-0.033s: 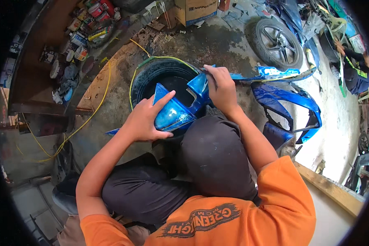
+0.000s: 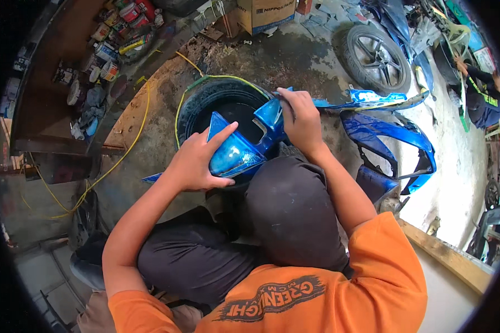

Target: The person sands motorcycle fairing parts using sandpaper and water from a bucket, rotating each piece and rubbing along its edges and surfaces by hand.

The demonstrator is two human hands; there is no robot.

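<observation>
A glossy blue motorcycle fairing panel (image 2: 231,152) is held over the black tub (image 2: 186,105), tilted up to the right. Its wide, scuffed left part lies in the spread grip of my left hand (image 2: 193,164), thumb along the near edge and index finger along the top. At the narrower far right end, my right hand (image 2: 301,119) is bent over the panel with its fingers pressed together on it. What may be under those fingertips is hidden. Dark liquid seems to stand in the tub, and my right knee (image 2: 289,213) is just below the panel.
A yellow hose (image 2: 141,125) loops around the tub. More blue fairing parts (image 2: 391,133) and a wheel (image 2: 375,58) lie on the right. Several paint cans (image 2: 106,53) fill the shelf at upper left; a cardboard box (image 2: 265,15) stands behind. Another person (image 2: 480,91) is at far right.
</observation>
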